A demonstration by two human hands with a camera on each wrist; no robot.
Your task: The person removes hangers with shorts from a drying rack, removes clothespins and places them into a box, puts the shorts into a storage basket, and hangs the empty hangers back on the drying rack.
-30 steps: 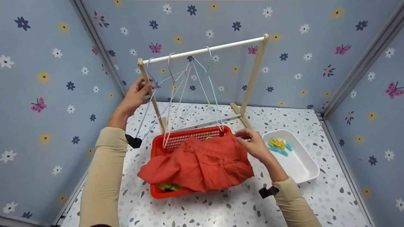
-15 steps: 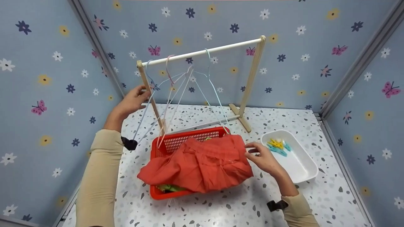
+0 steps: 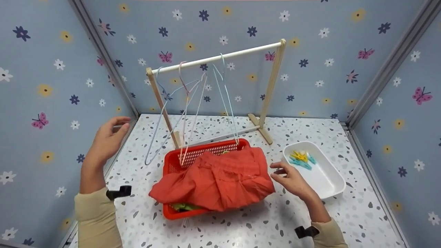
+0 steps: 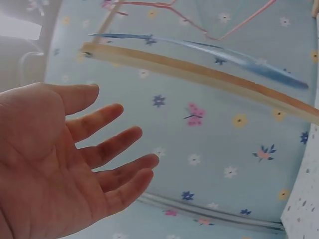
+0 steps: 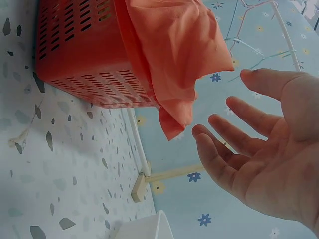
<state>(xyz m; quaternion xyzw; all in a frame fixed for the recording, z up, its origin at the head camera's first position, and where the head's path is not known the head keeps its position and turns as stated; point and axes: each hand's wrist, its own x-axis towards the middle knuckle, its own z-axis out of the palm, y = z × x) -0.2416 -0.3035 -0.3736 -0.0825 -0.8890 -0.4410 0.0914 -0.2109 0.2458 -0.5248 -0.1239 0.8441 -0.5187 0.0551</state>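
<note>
My left hand (image 3: 107, 142) is in the air left of the wooden rack post (image 3: 161, 103), its fingers loosely bent around nothing. In the left wrist view its palm (image 4: 45, 159) faces the camera, apart from the rack. A red garment (image 3: 220, 179) with a gathered waistband lies crumpled across the red basket (image 3: 168, 210). Just right of that garment hovers my right hand (image 3: 293, 181), fingers relaxed and holding nothing. The right wrist view shows a gap between its fingertips and the cloth. A blue hanger (image 3: 157, 131), a pink hanger (image 3: 184, 131) and a light teal hanger (image 3: 227, 100) hang from the white rail (image 3: 248, 51).
A white tray (image 3: 336, 182) with several yellow and teal clothespins (image 3: 301, 160) stands on the right. Green cloth (image 3: 184, 207) shows under the red garment at the basket's front. Flowered walls (image 3: 361, 69) enclose the speckled tabletop (image 3: 248, 227) on three sides.
My left hand has left the rack post and moved down and left. My right hand has drawn back rightward from the red garment. The hangers have swung slightly.
</note>
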